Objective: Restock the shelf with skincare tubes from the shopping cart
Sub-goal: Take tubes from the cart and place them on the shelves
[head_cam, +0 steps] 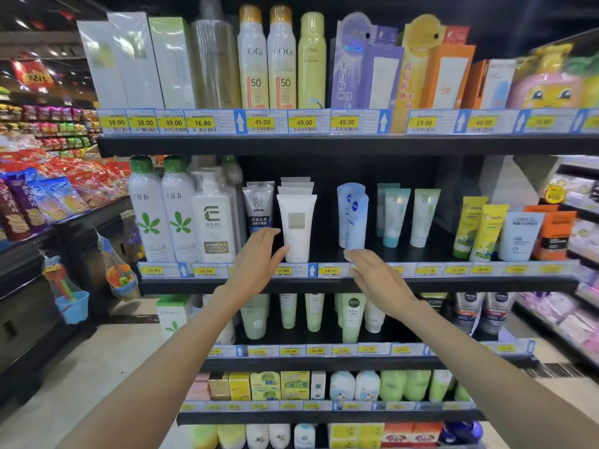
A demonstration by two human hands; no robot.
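- A supermarket aisle, black shelving stacked with skincare under yellow price tags; snack displays run off to the left; the shopping cart is not in view.
- The middle shelf (324,254) is where the action is; a white tube (296,226) stands upright at its front edge, heading a row of like tubes, with a grey men's tube (258,205) just beside it on the left.
- The left hand (256,257) reaches in with fingers fairly straight and loose, thumb touching the white tube's lower left side; it steadies rather than grips.
- The right hand (372,270) is at the foot of a blue tube (355,218), fingertips meeting its cap; whether they pinch it or merely nudge it, I cannot tell; the tube leans slightly.
- Risk, as I judge it: that leaning blue tube could topple forward off the shelf edge if let go before it sits flat; there is bare shelf on either side of it, so nothing would stop it falling sideways.
- A push too firm from the left could knock the white tube back into its row; dominoes.
- Further right, pale green tubes (408,215) stand upright and well apart from both hands.
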